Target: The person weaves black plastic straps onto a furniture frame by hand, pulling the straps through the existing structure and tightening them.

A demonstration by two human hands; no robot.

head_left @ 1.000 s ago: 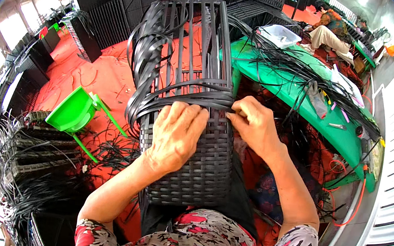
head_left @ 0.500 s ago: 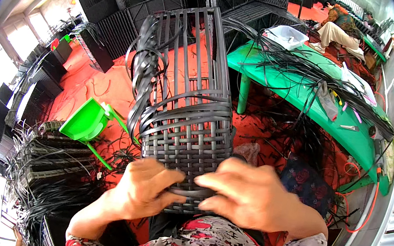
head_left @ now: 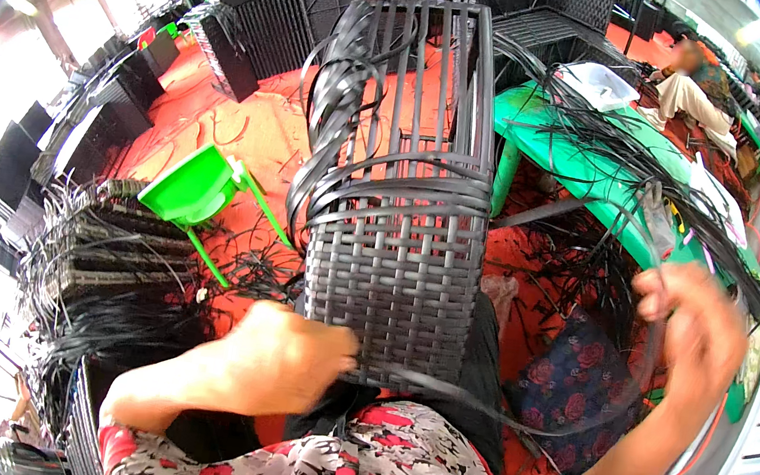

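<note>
A long dark frame being woven with plastic rattan strips stands between my knees, its near end closely woven. Its far part shows bare bars. My left hand is closed at the near left edge of the weave; what its fingers pinch is hidden. Off to the right, my right hand is raised, slightly blurred, its fingers closed on a thin rattan strip. That strip loops down and back to the near end of the weave. A loose bundle of strips hangs along the frame's left side.
To the right stands a green table strewn with strips and a white tray. A green stool-like plastic piece is on the red floor at left, beside stacked woven pieces. A person sits at the far right.
My right hand has moved from the weave far out to the right and up, drawing a strip with it. My left hand stays by the near edge. The view has shifted slightly.
</note>
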